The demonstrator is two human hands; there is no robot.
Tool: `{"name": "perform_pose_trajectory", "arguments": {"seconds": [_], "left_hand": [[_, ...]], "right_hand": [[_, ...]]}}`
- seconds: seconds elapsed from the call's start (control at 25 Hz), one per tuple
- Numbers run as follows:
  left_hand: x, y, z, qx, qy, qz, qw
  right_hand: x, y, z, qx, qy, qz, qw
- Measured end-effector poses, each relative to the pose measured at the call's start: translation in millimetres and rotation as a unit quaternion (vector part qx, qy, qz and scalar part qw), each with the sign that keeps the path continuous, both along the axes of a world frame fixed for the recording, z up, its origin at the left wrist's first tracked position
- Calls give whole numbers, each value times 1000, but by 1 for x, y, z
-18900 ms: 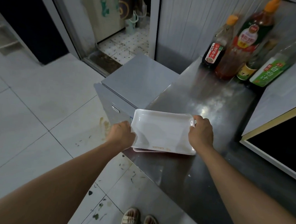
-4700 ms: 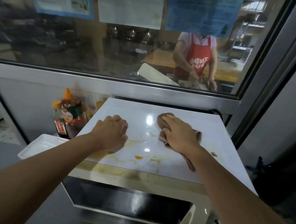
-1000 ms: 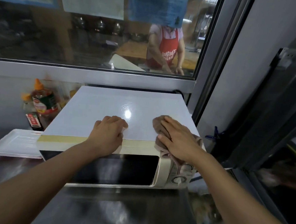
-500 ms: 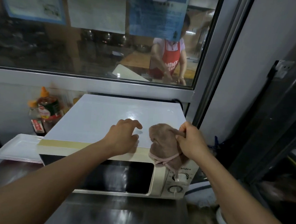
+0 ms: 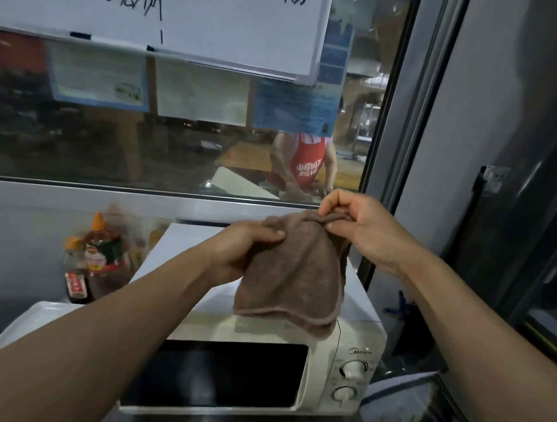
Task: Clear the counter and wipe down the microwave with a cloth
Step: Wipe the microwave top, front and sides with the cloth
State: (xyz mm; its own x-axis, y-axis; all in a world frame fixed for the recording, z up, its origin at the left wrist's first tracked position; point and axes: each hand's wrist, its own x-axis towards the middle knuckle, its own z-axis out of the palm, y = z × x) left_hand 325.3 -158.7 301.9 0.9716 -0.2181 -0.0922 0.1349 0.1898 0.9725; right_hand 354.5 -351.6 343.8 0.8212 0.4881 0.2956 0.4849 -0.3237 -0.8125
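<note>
Hands hold a brown cloth (image 5: 294,271) in the air above a white microwave (image 5: 353,341): the left hand (image 5: 244,251) grips its left edge with curled fingers, and the right hand (image 5: 364,230) pinches a bunched fold at its top, so the cloth hangs down between them clear of the microwave's top. Left of the microwave stand sauce bottles (image 5: 99,257) and a white tray (image 5: 32,322), both on the counter. Behind the microwave a window (image 5: 176,151) shows a person in a red apron (image 5: 308,166), with a whiteboard (image 5: 185,13) above.
</note>
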Motion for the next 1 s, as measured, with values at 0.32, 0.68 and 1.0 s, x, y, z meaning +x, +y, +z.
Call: {"name": "perform_pose_trajectory", "arguments": {"seconds": [0.32,0.68,1.0], "left_hand": [[-22,32,13,77,-100,44,991],[-16,60,-4,259,-93,163,947],[10,28,-15,175,-21,-9,984]], "right_hand": [[-20,26,-38,95,265,-45,959],[-37,41,-60,207,241,-93,944],[-14,-2,-70,-86,149,-139,975]]}}
